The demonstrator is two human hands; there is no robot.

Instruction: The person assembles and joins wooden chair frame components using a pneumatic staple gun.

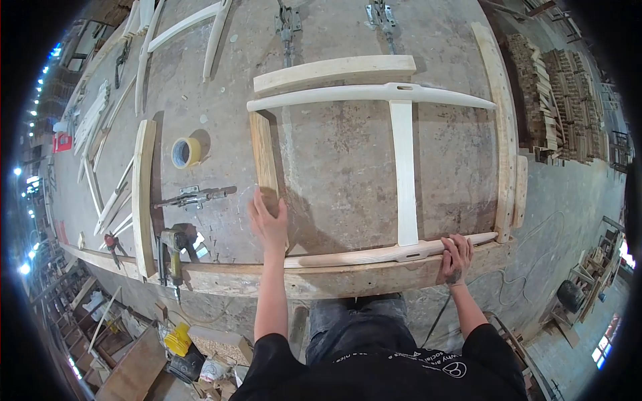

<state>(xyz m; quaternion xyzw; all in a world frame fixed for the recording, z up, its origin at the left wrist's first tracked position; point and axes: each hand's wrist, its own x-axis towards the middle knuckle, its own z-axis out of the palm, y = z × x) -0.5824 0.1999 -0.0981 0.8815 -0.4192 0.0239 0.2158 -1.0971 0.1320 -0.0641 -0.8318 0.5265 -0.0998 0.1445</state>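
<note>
A wooden frame lies on the worktop, made of two long shaped legs joined by a pale crossbar [404, 174]. My left hand [269, 220] is closed on the lower part of a yellowish wooden rail [263, 150], which spans the frame's left end. The far leg [321, 95] rests beside a curved wooden block [334, 72]. Along the bench's front edge runs the near leg [354, 258], with my right hand [457, 259] wrapped over it near its right end. My left hand hides the rail's near end in part.
Toggle clamps [287, 30] are fixed at the back, another clamp [196, 196] at left. A tape roll [186, 153], a nail gun [175, 250] and a wooden batten [142, 194] are on the left. A wooden fence [498, 134] borders the right. Loose wooden parts [93, 120] lie far left.
</note>
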